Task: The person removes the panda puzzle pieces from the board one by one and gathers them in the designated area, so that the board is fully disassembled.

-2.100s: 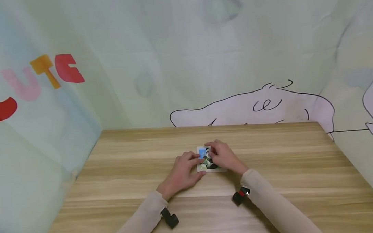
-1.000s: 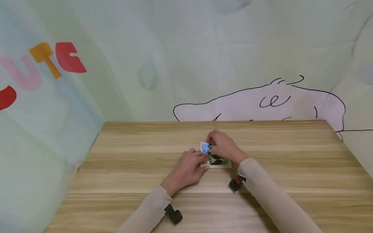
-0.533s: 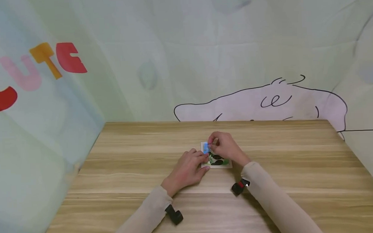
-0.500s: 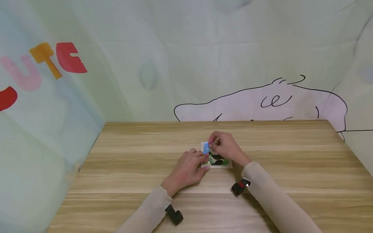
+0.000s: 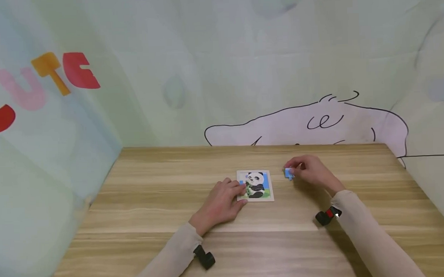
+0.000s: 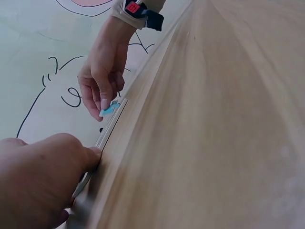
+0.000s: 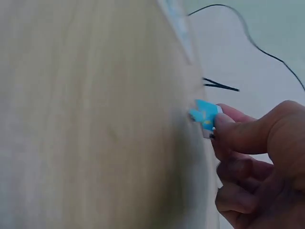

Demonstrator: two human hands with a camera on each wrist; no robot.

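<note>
A small square jigsaw puzzle (image 5: 258,186) with a panda picture and a pale frame lies flat on the table. My left hand (image 5: 222,201) holds its near left side, fingertips over the left edge and thumb at the near corner. A pale patch shows at the picture's upper left. To the right of the puzzle, my right hand (image 5: 309,172) pinches a blue puzzle piece (image 5: 289,173) between thumb and fingers. In the right wrist view, the piece (image 7: 206,114) shows a knob and a small yellow mark, close over the table.
The wooden table (image 5: 154,189) ends at the back against a cloth wall (image 5: 161,95) with cartoon drawings. Each wrist wears a small black camera, one (image 5: 205,257) on the left and one (image 5: 328,215) on the right.
My right hand has moved off the puzzle's upper left to the right, carrying a blue puzzle piece out. The panda picture is now uncovered. My left hand stays at the puzzle's left side.
</note>
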